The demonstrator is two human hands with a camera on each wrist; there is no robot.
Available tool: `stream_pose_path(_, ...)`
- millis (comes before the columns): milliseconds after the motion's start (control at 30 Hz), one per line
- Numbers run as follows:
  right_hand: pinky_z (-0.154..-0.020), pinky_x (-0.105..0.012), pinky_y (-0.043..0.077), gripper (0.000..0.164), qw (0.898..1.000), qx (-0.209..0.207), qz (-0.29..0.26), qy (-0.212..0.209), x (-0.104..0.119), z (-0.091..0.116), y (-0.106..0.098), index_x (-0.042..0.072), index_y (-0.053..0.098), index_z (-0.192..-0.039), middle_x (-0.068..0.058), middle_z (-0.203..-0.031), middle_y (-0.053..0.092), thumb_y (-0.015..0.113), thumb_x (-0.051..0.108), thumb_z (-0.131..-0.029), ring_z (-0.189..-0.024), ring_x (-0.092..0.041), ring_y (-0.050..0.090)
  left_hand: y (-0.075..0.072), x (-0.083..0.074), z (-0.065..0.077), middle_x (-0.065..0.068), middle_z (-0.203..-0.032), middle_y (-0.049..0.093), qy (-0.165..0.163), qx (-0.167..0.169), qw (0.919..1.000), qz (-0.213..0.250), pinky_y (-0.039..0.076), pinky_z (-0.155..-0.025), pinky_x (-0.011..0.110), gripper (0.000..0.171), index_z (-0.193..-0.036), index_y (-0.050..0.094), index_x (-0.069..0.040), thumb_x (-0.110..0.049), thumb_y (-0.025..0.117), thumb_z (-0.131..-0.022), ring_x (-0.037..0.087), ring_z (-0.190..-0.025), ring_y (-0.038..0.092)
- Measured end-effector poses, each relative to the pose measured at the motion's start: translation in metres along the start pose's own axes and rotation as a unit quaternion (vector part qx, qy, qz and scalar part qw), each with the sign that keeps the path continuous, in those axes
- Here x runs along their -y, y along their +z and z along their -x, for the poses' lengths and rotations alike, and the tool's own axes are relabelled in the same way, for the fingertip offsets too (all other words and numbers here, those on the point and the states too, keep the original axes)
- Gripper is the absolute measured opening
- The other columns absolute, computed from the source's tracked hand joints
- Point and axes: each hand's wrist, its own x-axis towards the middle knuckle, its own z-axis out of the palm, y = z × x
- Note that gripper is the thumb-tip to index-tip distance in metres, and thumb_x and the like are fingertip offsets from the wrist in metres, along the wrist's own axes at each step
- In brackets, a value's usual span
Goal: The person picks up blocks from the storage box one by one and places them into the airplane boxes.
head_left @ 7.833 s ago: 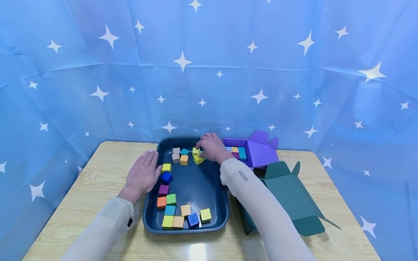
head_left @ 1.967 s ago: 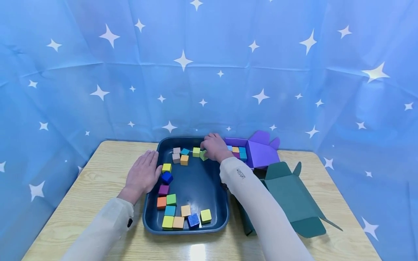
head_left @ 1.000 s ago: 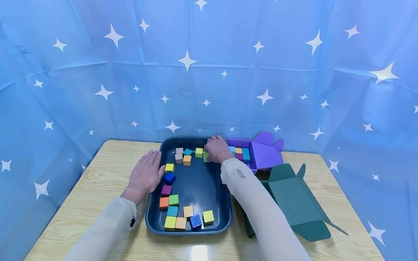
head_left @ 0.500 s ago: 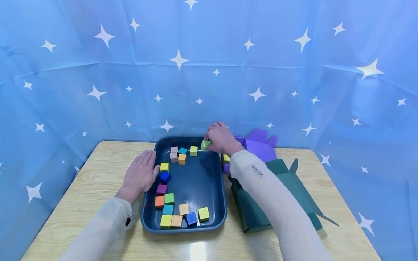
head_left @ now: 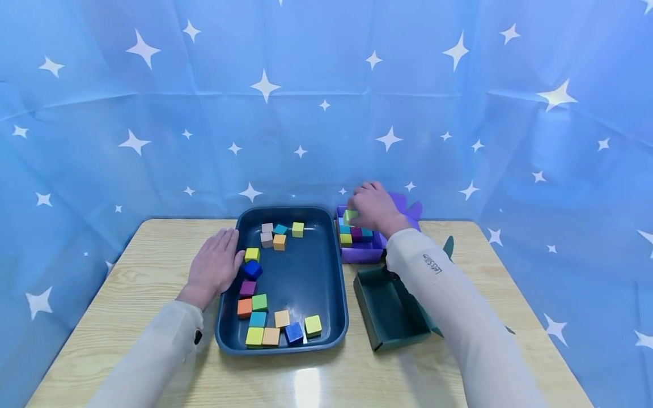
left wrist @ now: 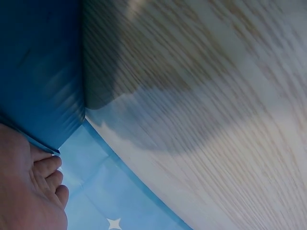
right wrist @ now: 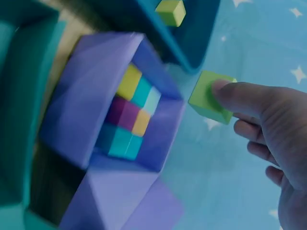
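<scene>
My right hand (head_left: 374, 207) pinches a light green cube (right wrist: 201, 98) between thumb and fingers, above the far left part of the purple box (head_left: 357, 256). In the right wrist view, the cube is apart from the box's walls. Inside the box are several cubes, among them a yellow cube (right wrist: 128, 82), a purple cube (right wrist: 122, 113) and teal ones. My left hand (head_left: 211, 266) lies with straight fingers along the left rim of the dark blue tray (head_left: 298, 275). In the left wrist view, the left hand (left wrist: 29, 187) touches the tray's edge.
Several coloured cubes lie in the tray, mostly along its left and near sides; a yellow cube (head_left: 298, 229) is at the far end. An open dark green box (head_left: 390, 311) stands right of the tray, before the purple box. A blue star-patterned cloth (head_left: 306, 124) hangs behind the table.
My right hand has lifted the green cube from the tray's far right and carried it right, over the purple box. One yellow cube seen earlier near my fingers has left the tray.
</scene>
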Motion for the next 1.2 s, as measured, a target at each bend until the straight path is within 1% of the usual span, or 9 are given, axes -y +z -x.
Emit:
stream_pose_path(167,-0.115,-0.048,0.029,0.032,1.000,0.017,0.015,0.008,-0.010,0.003,0.014,0.019,0.075,-0.106,-0.004,-0.117,0.067,0.074,0.042,-0.083,-0.124,-0.029,0.050,-0.001,0.002,0.000,0.020,-0.160,0.024,-0.002,0.004,1.0000,0.000,0.016,-0.123,0.051,0.068,-0.154,0.019,0.001,-0.040,0.038,-0.103,0.039,-0.150,0.018)
stream_pose_path(400,-0.114,-0.049,0.030,0.033,0.999,0.028,0.020,0.005,-0.013,0.004,0.031,0.018,0.075,-0.107,-0.005,-0.119,0.068,0.075,0.041,-0.083,-0.124,-0.030,0.051,-0.002,0.006,-0.002,0.021,-0.161,0.022,-0.002,0.008,1.0000,0.005,0.015,-0.123,0.052,0.067,-0.154,0.018,0.001,-0.039,0.037,-0.104,0.039,-0.150,0.017)
stream_pose_path(667,-0.113,-0.049,0.030,0.033,0.999,0.048,0.013,0.019,-0.011,0.006,0.042,0.017,0.075,-0.108,-0.005,-0.118,0.069,0.076,0.038,-0.083,-0.119,-0.030,0.051,-0.004,0.003,-0.004,0.020,-0.161,0.022,-0.005,0.003,1.0000,0.006,0.015,-0.124,0.051,0.067,-0.154,0.017,0.001,-0.039,0.037,-0.104,0.039,-0.150,0.017)
stream_pose_path(900,-0.113,-0.047,0.032,0.032,0.997,0.073,0.010,0.024,-0.011,0.005,0.058,0.017,0.076,-0.107,-0.004,-0.114,0.069,0.075,0.039,-0.084,-0.118,-0.028,0.052,0.001,-0.001,-0.003,0.020,-0.161,0.022,-0.009,0.009,0.9999,0.005,0.016,-0.124,0.051,0.068,-0.155,0.017,0.000,-0.040,0.038,-0.103,0.038,-0.150,0.018)
stream_pose_path(1200,-0.112,-0.046,0.033,0.024,0.997,0.071,-0.005,0.022,-0.012,0.001,0.072,0.017,0.076,-0.105,-0.003,-0.111,0.070,0.072,0.031,-0.086,-0.113,-0.027,0.053,0.002,0.001,-0.004,0.019,-0.161,0.021,-0.011,0.007,0.9999,0.008,0.015,-0.124,0.051,0.068,-0.155,0.016,-0.001,-0.040,0.038,-0.104,0.038,-0.150,0.016)
